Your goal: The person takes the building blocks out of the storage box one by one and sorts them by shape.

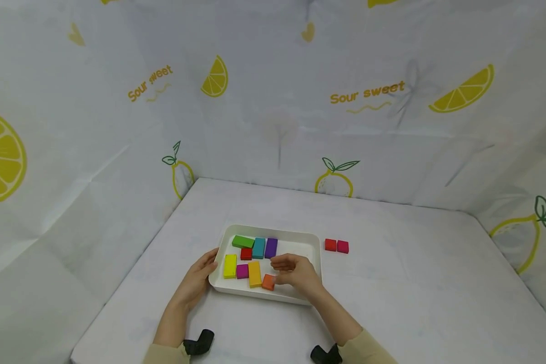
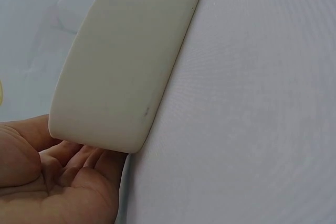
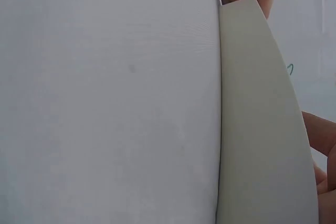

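Note:
A white tray (image 1: 291, 299) lies on the table with several coloured blocks inside. My left hand (image 1: 200, 277) grips its left end, thumb and fingers around the wall. Over the tray's right half is my right hand (image 1: 299, 274), fingers and thumb apart, the thumb tip beside an orange block (image 1: 268, 282); whether they touch I cannot tell. An amber block (image 1: 255, 274), a magenta block (image 1: 242, 271) and a yellow block (image 1: 230, 266) line the front. Behind them are a red block (image 1: 246, 254), a green block (image 1: 243, 241), a teal block (image 1: 259, 248) and a purple block (image 1: 271, 247).
Right of the tray, a red cube (image 1: 330, 244) and a crimson cube (image 1: 343, 246) sit side by side on the white table (image 1: 414, 293). A lemon-printed curtain (image 1: 273, 101) borders the table's back and sides. The tray's outer wall (image 3: 257, 108) fills much of the right wrist view.

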`<state>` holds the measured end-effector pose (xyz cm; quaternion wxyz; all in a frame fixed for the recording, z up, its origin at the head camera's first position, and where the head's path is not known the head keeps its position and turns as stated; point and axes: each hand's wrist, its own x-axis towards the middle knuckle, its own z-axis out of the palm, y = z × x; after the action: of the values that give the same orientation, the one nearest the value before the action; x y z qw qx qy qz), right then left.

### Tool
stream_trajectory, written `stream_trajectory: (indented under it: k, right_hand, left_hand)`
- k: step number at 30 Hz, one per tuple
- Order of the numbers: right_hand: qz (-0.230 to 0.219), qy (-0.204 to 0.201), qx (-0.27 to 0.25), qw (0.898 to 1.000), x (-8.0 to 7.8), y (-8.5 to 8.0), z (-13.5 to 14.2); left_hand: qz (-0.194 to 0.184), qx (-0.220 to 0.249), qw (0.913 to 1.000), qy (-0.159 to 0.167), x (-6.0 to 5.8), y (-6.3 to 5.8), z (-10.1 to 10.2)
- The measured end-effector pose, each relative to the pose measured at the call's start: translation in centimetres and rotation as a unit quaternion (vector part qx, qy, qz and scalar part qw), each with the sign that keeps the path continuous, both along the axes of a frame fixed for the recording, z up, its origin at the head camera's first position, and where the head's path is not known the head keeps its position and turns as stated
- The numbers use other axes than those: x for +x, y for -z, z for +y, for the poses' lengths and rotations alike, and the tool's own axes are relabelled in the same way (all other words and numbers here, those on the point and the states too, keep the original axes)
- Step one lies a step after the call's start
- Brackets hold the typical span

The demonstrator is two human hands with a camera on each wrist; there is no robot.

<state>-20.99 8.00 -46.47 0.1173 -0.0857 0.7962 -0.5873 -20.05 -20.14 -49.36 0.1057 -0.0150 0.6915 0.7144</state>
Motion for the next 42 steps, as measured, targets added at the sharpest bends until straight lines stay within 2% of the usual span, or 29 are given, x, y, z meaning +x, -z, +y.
stream_trajectory:
  k: [4, 14, 25, 42]
  right_hand:
    - [0.001, -0.006, 0.017, 1.000, 0.04, 0.05, -0.28]
    - [0.028, -0.057, 0.092, 0.994, 0.04, 0.07, -0.79]
    - [0.033, -0.063, 0.105, 0.992, 0.11, 0.38, -0.96]
    - [0.052, -0.070, 0.117, 0.989, -0.02, 0.85, -0.78]
  left_hand:
    - [0.006, 0.002, 1.0000, 0.003, -0.13, -0.01, -0.03]
    - [-0.004, -0.001, 1.0000, -0.001, -0.20, -0.07, -0.03]
    - [-0.004, 0.003, 1.0000, 0.004, 0.18, -0.29, -0.05]
    - [0.001, -0.011, 0.9999, 0.003, 0.00, -0.04, 0.03]
